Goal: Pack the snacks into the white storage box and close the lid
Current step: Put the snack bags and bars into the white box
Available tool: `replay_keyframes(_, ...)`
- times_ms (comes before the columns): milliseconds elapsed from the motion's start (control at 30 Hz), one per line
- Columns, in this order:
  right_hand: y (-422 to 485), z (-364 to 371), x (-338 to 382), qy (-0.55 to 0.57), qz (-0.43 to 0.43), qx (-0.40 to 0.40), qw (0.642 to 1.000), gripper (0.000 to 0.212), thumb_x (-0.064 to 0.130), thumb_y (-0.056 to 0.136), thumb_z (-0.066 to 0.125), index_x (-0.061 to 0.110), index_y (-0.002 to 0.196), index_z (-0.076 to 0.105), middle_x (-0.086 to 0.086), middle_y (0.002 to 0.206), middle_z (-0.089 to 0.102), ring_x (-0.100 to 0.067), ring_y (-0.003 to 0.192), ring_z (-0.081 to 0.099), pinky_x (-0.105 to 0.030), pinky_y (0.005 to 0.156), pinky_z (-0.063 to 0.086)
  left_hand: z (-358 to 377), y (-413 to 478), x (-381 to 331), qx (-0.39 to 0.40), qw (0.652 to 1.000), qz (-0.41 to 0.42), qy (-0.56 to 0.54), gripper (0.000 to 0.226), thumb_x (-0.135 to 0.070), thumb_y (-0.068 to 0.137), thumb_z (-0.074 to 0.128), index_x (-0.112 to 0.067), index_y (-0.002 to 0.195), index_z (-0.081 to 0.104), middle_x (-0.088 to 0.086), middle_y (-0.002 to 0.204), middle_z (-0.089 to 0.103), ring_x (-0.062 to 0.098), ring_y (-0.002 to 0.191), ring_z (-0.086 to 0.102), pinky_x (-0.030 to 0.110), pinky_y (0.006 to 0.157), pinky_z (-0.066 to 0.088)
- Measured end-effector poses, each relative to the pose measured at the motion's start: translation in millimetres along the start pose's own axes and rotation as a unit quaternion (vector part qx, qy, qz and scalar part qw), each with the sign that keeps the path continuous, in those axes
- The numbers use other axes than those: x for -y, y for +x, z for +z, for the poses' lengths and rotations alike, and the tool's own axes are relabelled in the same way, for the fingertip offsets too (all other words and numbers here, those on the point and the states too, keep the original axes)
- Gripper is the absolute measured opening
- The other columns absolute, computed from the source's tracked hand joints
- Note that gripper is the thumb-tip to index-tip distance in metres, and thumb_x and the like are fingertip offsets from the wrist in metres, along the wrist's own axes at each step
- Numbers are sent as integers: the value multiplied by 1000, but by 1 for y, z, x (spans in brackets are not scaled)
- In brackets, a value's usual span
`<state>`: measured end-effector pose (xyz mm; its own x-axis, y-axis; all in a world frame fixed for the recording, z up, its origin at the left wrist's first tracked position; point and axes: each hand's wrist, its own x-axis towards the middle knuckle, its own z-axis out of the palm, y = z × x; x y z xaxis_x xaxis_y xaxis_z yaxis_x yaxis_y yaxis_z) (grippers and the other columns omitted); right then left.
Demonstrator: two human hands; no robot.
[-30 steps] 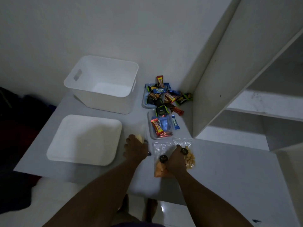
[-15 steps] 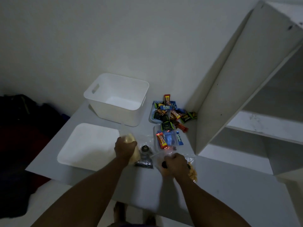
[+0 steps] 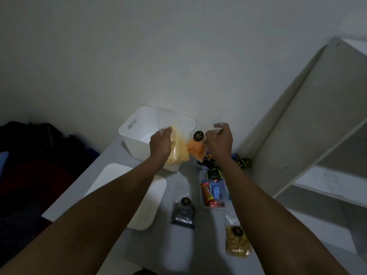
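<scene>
While both arms are stretched toward the far edge of the desk (image 3: 176, 255), I read this as the loading step just begun, with most of the snacks not yet in.

The shelf unit (image 3: 297, 126) closes off the right edge, and its tall side panel leaves no swing room there. On the left, past the desk edge, lies a dark heap (image 3: 29, 155) that I cannot make out. So the free lane runs straight up the middle.

The white storage box (image 3: 129, 133) stands open at the far edge, close to the wall. Its lid (image 3: 153, 203) lies flat by the left edge, between the box and me.

My left hand (image 3: 160, 143) grips a yellow snack bag (image 3: 178, 151) that hangs across the box's near right corner. My right hand (image 3: 219, 141) pinches the clear top of an orange snack bag (image 3: 196, 150), just right of the rim.

The next move, I judge, calls for carrying both bags over the rim and lowering them before letting go, since the soft plastic may catch on the wall.

Left on the desk are a clear tray of bars (image 3: 213, 193), a peanut bag (image 3: 237, 243) near the front edge, a dark bag (image 3: 183, 213) beside the lid, and loose bars (image 3: 243, 161) in the far right corner.
</scene>
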<state>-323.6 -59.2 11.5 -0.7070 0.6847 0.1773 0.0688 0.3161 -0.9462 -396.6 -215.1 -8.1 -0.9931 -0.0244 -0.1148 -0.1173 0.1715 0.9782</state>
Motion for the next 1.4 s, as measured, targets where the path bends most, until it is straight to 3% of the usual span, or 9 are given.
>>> replay_keyframes(133, 43, 36, 19, 9, 9, 3, 1000, 3, 15, 89, 56, 15, 89, 52, 9, 76, 54, -8, 67, 53, -28, 64, 53, 1, 44, -25, -18, 997, 53, 59, 33, -36, 91, 52, -14, 104, 72, 6, 103, 72, 26, 95, 64, 36, 87, 51)
replay_keyframes(367, 103, 121, -7, -20, 141, 83, 986, 31, 33, 73, 51, 4, 75, 61, -15, 75, 70, -34, 70, 70, -56, 63, 59, 17, 130, -10, 31, 996, -33, 75, 16, -35, 79, 62, -19, 76, 63, 0, 82, 68, 24, 82, 66, 43, 81, 59)
replay_keyframes(600, 135, 182, -55, -17, 314, 165, 935, 30, 22, 74, 50, 1, 91, 61, -22, 91, 69, -37, 81, 69, -51, 77, 60, 43, 190, 34, 114, 981, -108, 118, 46, -44, 87, 51, -4, 105, 66, 13, 101, 69, 31, 93, 65, 43, 89, 54)
replay_keyframes(767, 149, 191, -75, -34, 394, 162, 904, 18, 1, 88, 43, -3, 97, 58, -19, 77, 58, -31, 68, 57, -32, 55, 47, 63, 207, 58, 204, 962, -135, 118, 58, -55, 71, 54, -11, 107, 65, 7, 101, 63, 26, 94, 61, 39, 77, 49)
replay_keyframes(867, 156, 195, -83, -13, 409, 168, 897, 19, -2, 90, 39, -1, 94, 57, -16, 72, 53, -26, 60, 51, -26, 46, 40, 70, 205, 67, 263, 949, -131, 111, 36, -43, 90, 56, -10, 100, 62, 2, 94, 57, 17, 82, 54, 32, 66, 42)
replay_keyframes(1000, 158, 204, -88, 47, 456, 149, 876, 28, 13, 92, 39, -1, 107, 58, -23, 102, 64, -40, 92, 63, -48, 85, 55, 71, 207, 69, 298, 934, -178, 84, 48, -64, 90, 50, -21, 105, 63, -5, 98, 66, 11, 87, 60, 27, 63, 40)
replay_keyframes(1167, 152, 204, -81, 82, 474, 143, 865, 40, 17, 92, 32, 4, 126, 48, -21, 111, 62, -39, 95, 62, -48, 84, 54, 70, 210, 63, 309, 925, -219, 20, 89, -81, 84, 17, -15, 119, 66, 4, 112, 70, 19, 103, 65, 29, 78, 49)
replay_keyframes(1267, 157, 200, -85, 65, 458, 139, 876, 49, 22, 83, 32, 0, 119, 55, -19, 104, 67, -37, 92, 67, -49, 88, 55, 71, 208, 61, 310, 922, -224, 62, 101, -81, 82, 2, -14, 142, 48, 3, 151, 42, 25, 141, 33, 47, 114, 23)
replay_keyframes(1400, 160, 186, -71, 19, 373, 126, 919, 37, 13, 90, 34, 1, 120, 52, -13, 98, 60, -30, 85, 60, -39, 75, 54, 74, 207, 59, 324, 911, -246, 72, 109, -90, 75, 3, -15, 142, 46, 2, 152, 40, 29, 140, 33, 60, 116, 19)
